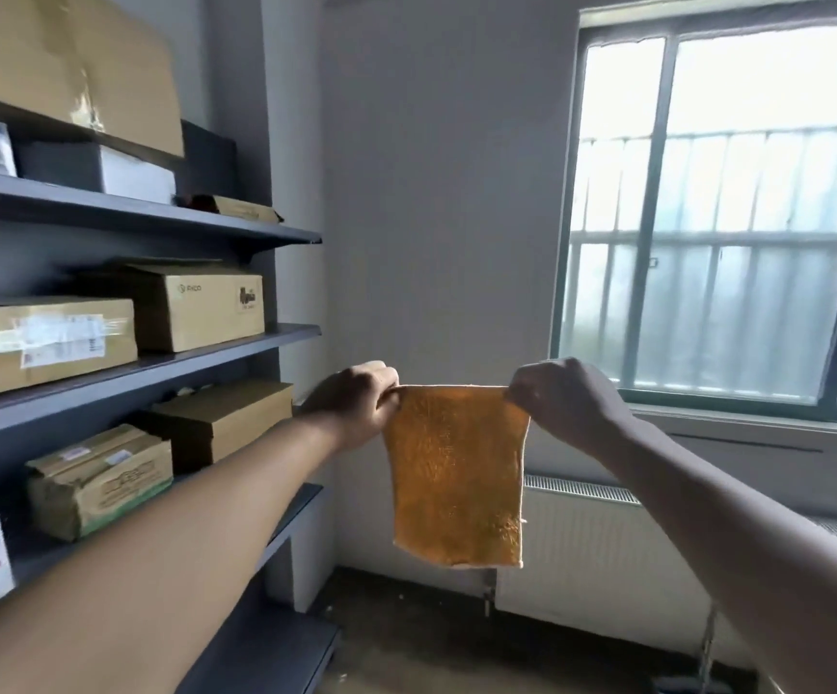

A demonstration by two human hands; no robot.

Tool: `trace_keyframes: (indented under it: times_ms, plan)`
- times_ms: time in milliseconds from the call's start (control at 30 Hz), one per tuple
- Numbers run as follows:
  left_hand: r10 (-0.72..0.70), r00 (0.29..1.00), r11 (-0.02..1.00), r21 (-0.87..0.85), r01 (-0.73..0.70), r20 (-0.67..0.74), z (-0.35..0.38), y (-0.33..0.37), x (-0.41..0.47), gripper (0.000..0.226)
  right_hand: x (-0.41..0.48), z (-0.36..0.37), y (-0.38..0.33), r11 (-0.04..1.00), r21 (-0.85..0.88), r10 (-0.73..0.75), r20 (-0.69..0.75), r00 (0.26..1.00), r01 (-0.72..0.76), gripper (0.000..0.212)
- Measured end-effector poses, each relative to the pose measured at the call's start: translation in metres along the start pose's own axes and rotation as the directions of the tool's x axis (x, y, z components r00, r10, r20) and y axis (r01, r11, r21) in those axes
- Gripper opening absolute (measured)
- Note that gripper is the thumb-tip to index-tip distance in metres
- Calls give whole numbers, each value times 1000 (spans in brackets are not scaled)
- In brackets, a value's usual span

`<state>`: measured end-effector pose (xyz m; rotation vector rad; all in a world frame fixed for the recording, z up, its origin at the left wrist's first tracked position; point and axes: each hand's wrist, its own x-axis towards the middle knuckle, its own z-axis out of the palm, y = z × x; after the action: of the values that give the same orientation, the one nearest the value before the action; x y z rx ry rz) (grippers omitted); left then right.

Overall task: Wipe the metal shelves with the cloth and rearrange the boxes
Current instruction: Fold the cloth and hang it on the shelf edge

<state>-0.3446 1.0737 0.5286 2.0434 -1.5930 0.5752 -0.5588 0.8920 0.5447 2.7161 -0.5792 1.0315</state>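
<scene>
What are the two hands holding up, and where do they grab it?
An orange cloth. The left hand pinches its top left corner and the right hand pinches its top right corner, so it hangs spread out in the air.

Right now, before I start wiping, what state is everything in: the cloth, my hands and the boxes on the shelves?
cloth, unfolded, hanging flat in the air, clear of the shelves.
left hand, pinches the cloth's top left corner.
right hand, pinches the cloth's top right corner.
taped box, closed, lying on the middle shelf.
brown box, closed, one level lower.
</scene>
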Motion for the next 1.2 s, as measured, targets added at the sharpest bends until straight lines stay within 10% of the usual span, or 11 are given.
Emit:
trace_keyframes:
  times_ms: [800, 1200]
  plan:
    - [-249, 922, 964, -165, 207, -296, 257, -288, 409, 27, 427, 371, 214, 962, 261, 95, -28, 995, -85, 18]
    - [-470, 790, 873, -71, 483, -394, 269, -446, 446, 19, 614, 538, 158, 830, 549, -154, 63, 986, 95, 15]
